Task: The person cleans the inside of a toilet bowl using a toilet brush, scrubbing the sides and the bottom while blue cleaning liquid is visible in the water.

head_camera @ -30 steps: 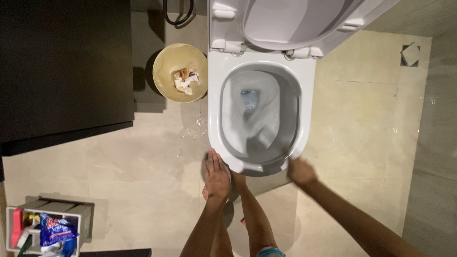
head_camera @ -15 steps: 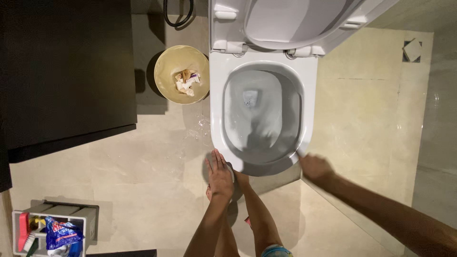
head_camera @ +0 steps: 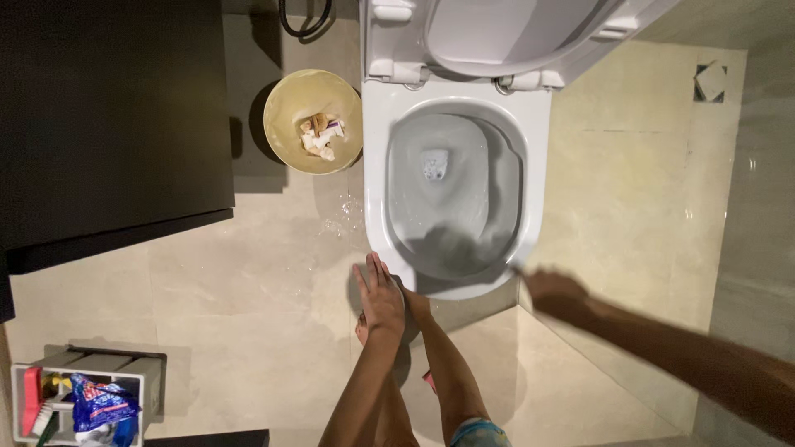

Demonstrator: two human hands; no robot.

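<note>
White porcelain fills the top of our view — the toilet [head_camera: 377,190] stands open, its seat and lid [head_camera: 497,33] tipped up against the back, grey water lying in the bowl. We look straight down on it from above.

Our left hand [head_camera: 381,298] rests flat on our knee, just off the bowl's front-left rim, fingers straight and together, holding nothing. Our right hand [head_camera: 553,291] sits at the front-right corner of the rim, blurred; the fingers look curled, but we cannot tell whether they grip anything, nor whether they touch the porcelain or hang just beside it. Our forearm runs off toward the lower right edge.

Left of the toilet, close against its side, stands a round tan bin [head_camera: 313,121] with scraps of paper and wrappers inside. Drops of water [head_camera: 344,219] glisten on the beige floor [head_camera: 248,290] tiles between bin and bowl. A dark cabinet [head_camera: 108,124] takes up the upper left. In the bottom left corner a grey caddy [head_camera: 137,368] holds a red brush and a blue pouch — well apart from both hands.
</note>
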